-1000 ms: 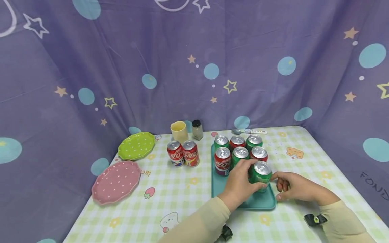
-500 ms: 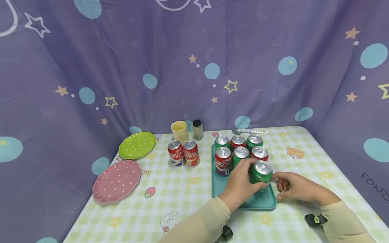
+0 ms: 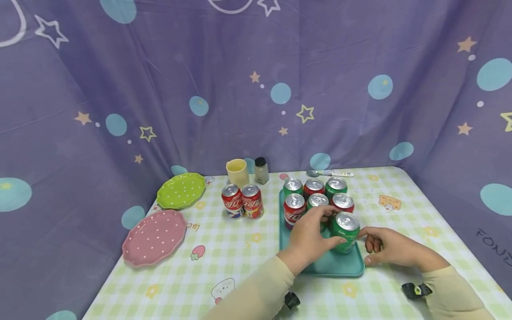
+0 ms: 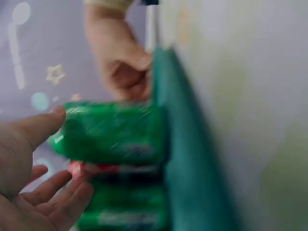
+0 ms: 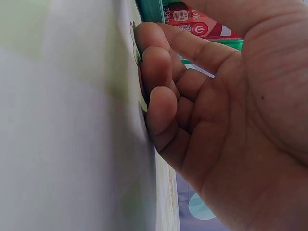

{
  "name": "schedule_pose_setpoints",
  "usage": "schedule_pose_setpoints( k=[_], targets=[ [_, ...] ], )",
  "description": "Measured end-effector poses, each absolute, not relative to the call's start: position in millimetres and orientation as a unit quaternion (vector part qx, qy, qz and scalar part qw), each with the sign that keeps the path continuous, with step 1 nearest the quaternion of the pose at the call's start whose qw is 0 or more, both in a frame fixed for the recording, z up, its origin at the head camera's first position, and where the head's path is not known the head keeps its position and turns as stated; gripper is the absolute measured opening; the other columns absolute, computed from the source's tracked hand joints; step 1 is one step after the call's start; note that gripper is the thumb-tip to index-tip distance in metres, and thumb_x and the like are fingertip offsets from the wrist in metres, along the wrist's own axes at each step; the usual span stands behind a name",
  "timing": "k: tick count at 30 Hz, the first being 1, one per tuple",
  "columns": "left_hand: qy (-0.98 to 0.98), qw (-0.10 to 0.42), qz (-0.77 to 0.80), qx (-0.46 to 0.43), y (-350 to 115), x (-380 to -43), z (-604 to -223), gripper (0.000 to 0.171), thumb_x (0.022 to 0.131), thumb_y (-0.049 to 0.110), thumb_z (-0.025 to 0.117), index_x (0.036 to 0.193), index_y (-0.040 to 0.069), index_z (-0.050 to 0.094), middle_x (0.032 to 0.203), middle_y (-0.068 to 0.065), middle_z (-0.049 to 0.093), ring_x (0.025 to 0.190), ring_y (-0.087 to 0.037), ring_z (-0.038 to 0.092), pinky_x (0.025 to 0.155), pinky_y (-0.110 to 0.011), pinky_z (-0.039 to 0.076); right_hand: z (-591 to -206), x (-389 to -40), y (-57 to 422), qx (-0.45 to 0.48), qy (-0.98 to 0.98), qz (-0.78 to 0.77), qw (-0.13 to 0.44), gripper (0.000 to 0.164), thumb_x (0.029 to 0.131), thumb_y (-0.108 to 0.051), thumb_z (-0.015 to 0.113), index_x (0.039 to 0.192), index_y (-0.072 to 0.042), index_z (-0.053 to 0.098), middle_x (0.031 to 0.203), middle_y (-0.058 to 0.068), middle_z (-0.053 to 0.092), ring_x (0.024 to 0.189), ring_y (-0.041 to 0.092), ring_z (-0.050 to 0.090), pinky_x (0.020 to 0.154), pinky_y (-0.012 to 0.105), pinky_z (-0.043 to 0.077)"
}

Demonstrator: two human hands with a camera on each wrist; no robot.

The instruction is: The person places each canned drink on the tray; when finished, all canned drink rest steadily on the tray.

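Note:
A teal tray [image 3: 340,266] on the checked tablecloth holds several red and green cans. The nearest green can [image 3: 345,233] stands upright at the tray's front right. My left hand [image 3: 310,233] hovers just left of it with loosened, nearly straight fingers. In the left wrist view the left hand [image 4: 29,183] is spread beside the green can [image 4: 115,130], only the thumb tip close to it. My right hand [image 3: 386,249] rests on the table at the tray's right edge. Its curled fingers [image 5: 159,96] press the cloth and hold nothing.
Two red cans [image 3: 242,201] stand on the table left of the tray. A green plate [image 3: 181,190] and a pink plate [image 3: 154,238] lie at the left edge. A cream cup [image 3: 237,172], a small jar [image 3: 262,170] and a spoon [image 3: 330,174] sit by the purple curtain.
My left hand has let go of the front green can and drawn slightly left, its fingers opening. The can stays on the tray. The right hand has not moved.

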State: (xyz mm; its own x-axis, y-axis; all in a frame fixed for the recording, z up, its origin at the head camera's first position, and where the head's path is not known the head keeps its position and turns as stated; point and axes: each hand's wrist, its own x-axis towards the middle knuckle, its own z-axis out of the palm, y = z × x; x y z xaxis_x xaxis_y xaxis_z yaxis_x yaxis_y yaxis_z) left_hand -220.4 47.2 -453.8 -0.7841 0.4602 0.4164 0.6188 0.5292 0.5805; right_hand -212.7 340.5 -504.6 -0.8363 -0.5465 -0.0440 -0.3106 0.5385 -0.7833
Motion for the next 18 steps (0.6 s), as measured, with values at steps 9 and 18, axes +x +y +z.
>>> schedule_pose_setpoints(
  k=[9,18],
  targets=[
    [-0.818,0.129,-0.445,-0.340,-25.0,-238.5,-401.8,0.053,0.090,0.026,0.087,0.136,0.018,0.062,0.131,0.007,0.067,0.123,-0.008,0.061,0.101,-0.035,0.054,-504.9,-212.8,340.8,-0.244,0.868,-0.408,0.144,0.058,0.084,-0.031,0.090,0.129,-0.008,0.062,0.089,0.006,0.062,0.072,0.012,0.057,0.061,0.029,0.049],
    [-0.787,0.215,-0.501,-0.288,-107.0,-271.4,-376.2,0.049,0.090,0.011,0.084,0.134,0.008,0.064,0.131,-0.008,0.069,0.126,-0.019,0.061,0.112,-0.045,0.045,-507.9,-213.9,342.6,-0.244,0.865,-0.412,0.150,0.057,0.084,-0.031,0.090,0.128,-0.008,0.062,0.089,0.008,0.061,0.071,0.012,0.056,0.060,0.029,0.049]
  ],
)
